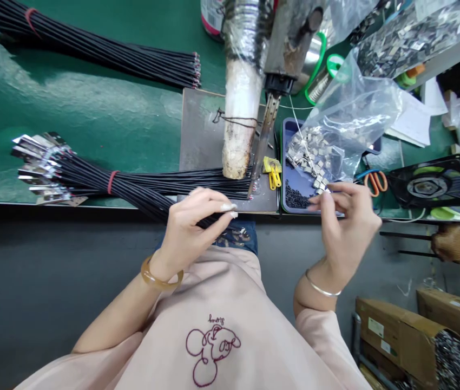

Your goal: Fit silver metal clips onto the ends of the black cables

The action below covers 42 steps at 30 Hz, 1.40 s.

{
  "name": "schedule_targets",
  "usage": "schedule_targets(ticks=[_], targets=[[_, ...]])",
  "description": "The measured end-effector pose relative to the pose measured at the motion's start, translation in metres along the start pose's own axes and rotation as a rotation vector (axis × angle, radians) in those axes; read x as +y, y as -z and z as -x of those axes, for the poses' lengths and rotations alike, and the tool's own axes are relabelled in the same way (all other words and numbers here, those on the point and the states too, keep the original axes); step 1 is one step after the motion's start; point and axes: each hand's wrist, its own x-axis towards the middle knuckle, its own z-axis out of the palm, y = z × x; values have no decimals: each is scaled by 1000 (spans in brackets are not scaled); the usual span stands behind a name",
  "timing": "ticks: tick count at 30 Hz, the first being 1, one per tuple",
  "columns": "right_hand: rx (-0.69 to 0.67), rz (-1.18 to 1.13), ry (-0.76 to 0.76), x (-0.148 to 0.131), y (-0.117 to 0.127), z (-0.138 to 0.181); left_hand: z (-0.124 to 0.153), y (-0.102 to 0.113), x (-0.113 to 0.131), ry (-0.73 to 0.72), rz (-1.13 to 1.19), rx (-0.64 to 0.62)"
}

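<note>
My left hand (pixel 195 225) is closed in a pinch at the bench's front edge, with white wrapping on its fingertips. Whatever lies between thumb and forefinger is too small to make out. Part of a bundle of black cables (pixel 144 197) passes behind this hand; other cables lie on a grey board (pixel 201 130). Over the front of a blue tray (pixel 284 130), my right hand (pixel 346 219) has its fingers bent and thumb close to the forefinger. Its tips are beside small metal shells (pixel 311 151) and short black pieces (pixel 295 196); any piece between them is hidden.
A soldering iron (pixel 265 132) and a white-wrapped tube (pixel 238 119) hang over the board. Nearby are a yellow clip (pixel 274 176), a solder spool (pixel 323 81), orange-handled scissors (pixel 375 182) and a black fan (pixel 435 181). Another cable bundle (pixel 104 49) lies at the back left.
</note>
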Motion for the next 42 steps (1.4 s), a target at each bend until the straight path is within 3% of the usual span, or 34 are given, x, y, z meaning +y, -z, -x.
schedule_targets(ticks=[2,4,9,13,17,20,23,27,29,36,42], targets=[[-47,145,39,25,-5,-19,-5,-1,-6,-113,-238,-8],[-44,249,83,47,-14,-38,-10,-4,-12,-133,-439,-94],[-185,356,180,63,-32,-64,-16,-11,-22,-182,-546,-129],[-198,389,210,50,-33,-55,-11,-7,-19,-199,-354,-54],[-28,227,182,24,-27,-30,-6,-3,-11,-168,-156,-9],[48,-94,84,-1,-25,-5,-5,-3,-7,-193,-198,22],[-103,-354,-11,-22,-30,19,-6,-5,-4,-245,-312,30],[-21,-376,23,-33,-45,39,-9,-10,1,-307,-271,-17],[-24,-398,41,-32,-52,42,-10,-11,4,-259,-186,-48],[-248,-552,-56,-27,-65,44,-9,-11,3,105,88,-173],[-251,-569,-2,-27,-67,45,-12,-12,2,204,145,-225]])
